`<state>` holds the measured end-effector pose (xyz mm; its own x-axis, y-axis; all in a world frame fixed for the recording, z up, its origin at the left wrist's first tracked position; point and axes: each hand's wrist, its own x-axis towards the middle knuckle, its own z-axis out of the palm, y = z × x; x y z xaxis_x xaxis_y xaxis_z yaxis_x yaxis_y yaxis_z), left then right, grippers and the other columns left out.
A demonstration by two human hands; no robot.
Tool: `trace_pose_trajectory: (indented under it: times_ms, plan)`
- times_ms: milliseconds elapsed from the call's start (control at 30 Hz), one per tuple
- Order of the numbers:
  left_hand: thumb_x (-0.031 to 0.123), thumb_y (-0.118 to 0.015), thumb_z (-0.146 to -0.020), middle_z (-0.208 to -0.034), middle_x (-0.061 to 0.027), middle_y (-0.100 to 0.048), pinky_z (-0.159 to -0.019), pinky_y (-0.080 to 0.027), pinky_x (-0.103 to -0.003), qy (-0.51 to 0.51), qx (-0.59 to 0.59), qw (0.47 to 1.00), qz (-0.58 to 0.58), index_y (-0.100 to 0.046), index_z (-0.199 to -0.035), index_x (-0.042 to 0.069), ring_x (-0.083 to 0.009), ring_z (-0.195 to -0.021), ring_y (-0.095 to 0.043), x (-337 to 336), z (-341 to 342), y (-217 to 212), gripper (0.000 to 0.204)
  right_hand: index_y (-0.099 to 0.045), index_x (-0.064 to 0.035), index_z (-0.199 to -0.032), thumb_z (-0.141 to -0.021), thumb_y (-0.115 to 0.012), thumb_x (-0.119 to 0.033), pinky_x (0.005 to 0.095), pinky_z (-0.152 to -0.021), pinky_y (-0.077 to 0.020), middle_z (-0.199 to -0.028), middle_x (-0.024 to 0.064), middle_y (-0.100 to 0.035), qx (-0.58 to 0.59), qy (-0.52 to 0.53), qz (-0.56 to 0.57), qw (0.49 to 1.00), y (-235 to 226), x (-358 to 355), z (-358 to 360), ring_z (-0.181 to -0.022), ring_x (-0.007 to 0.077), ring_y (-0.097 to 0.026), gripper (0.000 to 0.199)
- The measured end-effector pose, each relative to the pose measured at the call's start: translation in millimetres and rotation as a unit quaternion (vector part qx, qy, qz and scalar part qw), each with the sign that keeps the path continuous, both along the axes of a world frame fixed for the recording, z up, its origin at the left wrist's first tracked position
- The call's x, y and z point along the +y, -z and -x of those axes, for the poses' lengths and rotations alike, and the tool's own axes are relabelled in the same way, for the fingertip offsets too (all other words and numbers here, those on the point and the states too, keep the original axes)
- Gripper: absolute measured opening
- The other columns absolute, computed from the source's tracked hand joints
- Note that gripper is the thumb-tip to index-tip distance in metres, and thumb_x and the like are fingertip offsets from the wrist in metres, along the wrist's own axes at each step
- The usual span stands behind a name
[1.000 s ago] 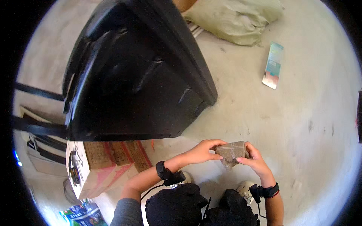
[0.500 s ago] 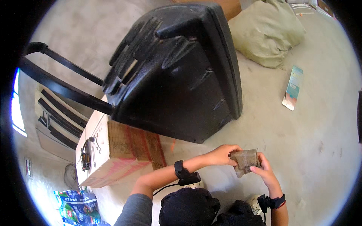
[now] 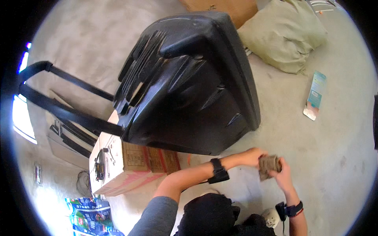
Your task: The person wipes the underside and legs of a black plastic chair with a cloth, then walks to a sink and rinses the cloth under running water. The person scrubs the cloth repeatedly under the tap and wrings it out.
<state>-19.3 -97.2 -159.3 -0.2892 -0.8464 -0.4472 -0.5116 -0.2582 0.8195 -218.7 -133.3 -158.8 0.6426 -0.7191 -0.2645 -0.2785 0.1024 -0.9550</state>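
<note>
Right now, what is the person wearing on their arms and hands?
Both hands are bare, no gloves. The left hand has a wide black band at the wrist and a grey sleeve pushed up near the elbow. The right hand has a black wrist strap with a thin reddish band beside it.

You hold a dull grey-brown pad (image 3: 269, 166) over a pale grey floor (image 3: 338, 149), and black bands (image 3: 219, 170) ring both your wrists above a grey sleeve (image 3: 156, 217). The big case (image 3: 189, 82) is glossy black, resting on a tan cardboard box (image 3: 130, 169) with faded red patches. The sack (image 3: 283, 33) is pale olive, the flat packet (image 3: 315, 94) teal and white, the bag (image 3: 88, 214) blue and green.
</note>
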Motion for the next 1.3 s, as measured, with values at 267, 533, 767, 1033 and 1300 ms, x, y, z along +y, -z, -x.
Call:
trace_pose_trajectory:
  times_ms: [267,533,767,1033,1300]
  plan:
    - [0.002,-0.070,-0.058,-0.082,-0.0122,-0.064,-0.068,-0.048,-0.034,-0.024,0.048,0.998,0.025,-0.058,-0.091,0.004,-0.0221,-0.077,-0.061,-75.6,40.5,-58.2,0.036,-0.048,-0.0018,-0.096,-0.067,-0.060,-0.003,0.0334,-0.070,-0.0464,-0.080,0.0128,-0.059,0.102,0.029,0.114,0.988,-105.8,-62.6,18.8,-0.076,0.0213,-0.059,0.032]
    - [0.017,-0.071,-0.057,-0.078,-0.0146,-0.063,-0.069,-0.047,-0.042,-0.079,-0.035,0.994,-0.061,-0.060,-0.084,0.004,-0.0344,-0.080,-0.059,-17.6,125.6,-118.2,0.032,-0.050,-0.0030,-0.096,-0.066,-0.062,0.000,0.0297,-0.069,-0.0468,-0.086,0.0056,-0.059,0.131,0.079,-0.259,0.954,-139.7,-32.7,98.1,-0.078,0.0157,-0.057,0.032]
    - [0.011,-0.063,-0.062,-0.091,-0.0138,-0.057,-0.077,-0.044,-0.042,-0.202,-0.087,0.975,-0.023,-0.058,-0.095,0.007,-0.0346,-0.088,-0.055,91.3,131.5,-292.8,0.033,-0.049,-0.0024,-0.111,-0.070,-0.055,0.002,0.0295,-0.076,-0.0466,-0.101,0.0066,-0.057,0.106,0.060,-0.160,0.980,-253.7,70.0,99.2,-0.093,0.0162,-0.055,0.042]
    - [-0.002,-0.064,-0.053,-0.091,-0.0049,-0.058,-0.089,-0.040,-0.041,-0.320,-0.136,0.912,0.217,-0.064,-0.091,0.011,-0.0240,-0.092,-0.055,107.6,97.0,-513.3,0.040,-0.032,-0.0111,-0.130,-0.086,-0.055,-0.019,0.0470,-0.089,-0.0447,-0.128,0.0103,-0.040,-0.163,0.161,-0.518,0.824,-493.6,123.9,51.2,-0.116,0.0246,-0.044,0.050]
    - [-0.009,-0.061,-0.053,-0.090,-0.0051,-0.057,-0.087,-0.041,-0.041,-0.451,-0.091,0.837,0.296,-0.064,-0.086,0.009,-0.0234,-0.092,-0.056,51.7,106.1,-604.2,0.037,-0.038,-0.0154,-0.129,-0.085,-0.048,-0.049,0.0500,-0.094,-0.0360,-0.126,0.0127,-0.041,-0.221,0.192,-0.521,0.802,-601.2,26.0,35.1,-0.118,0.0298,-0.038,0.056]
